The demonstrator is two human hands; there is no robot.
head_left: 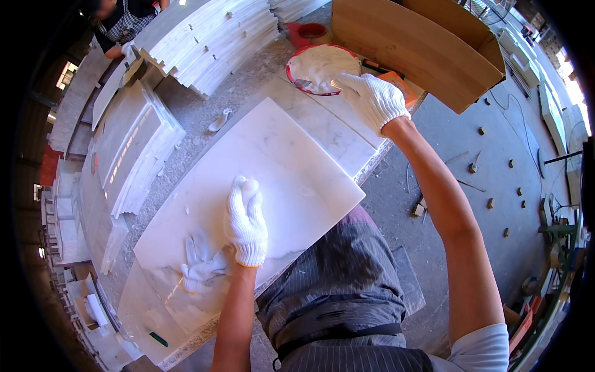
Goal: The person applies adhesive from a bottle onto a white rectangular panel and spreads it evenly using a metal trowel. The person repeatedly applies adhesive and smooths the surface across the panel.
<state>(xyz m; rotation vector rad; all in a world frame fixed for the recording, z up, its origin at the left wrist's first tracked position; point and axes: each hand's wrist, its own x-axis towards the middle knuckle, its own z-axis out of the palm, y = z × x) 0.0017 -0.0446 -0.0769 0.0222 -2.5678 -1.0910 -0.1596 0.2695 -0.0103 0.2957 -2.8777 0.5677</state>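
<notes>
A large white marble slab (291, 167) with faint grey veins lies flat in front of me. My left hand (245, 220), in a white knitted glove, rests on it, with thumb and fingers closed around a small rounded white lump (250, 187). A spare white glove (201, 263) lies crumpled beside that wrist. Further off, a round red-rimmed tub (322, 62) holds white paste. My gloved right hand (375, 99) is over the tub's near right edge, its fingers pinched together. Whatever they grip is mostly hidden. A small grey blade-like piece (302, 83) shows in the paste.
Stacked white slabs (217, 40) stand at the far left, more pieces (139, 149) nearer. A cardboard box (415, 49) and an orange item (400, 87) sit beyond my right hand. A co-worker (127, 25) stands at far left. Small blocks (490, 203) dot the floor.
</notes>
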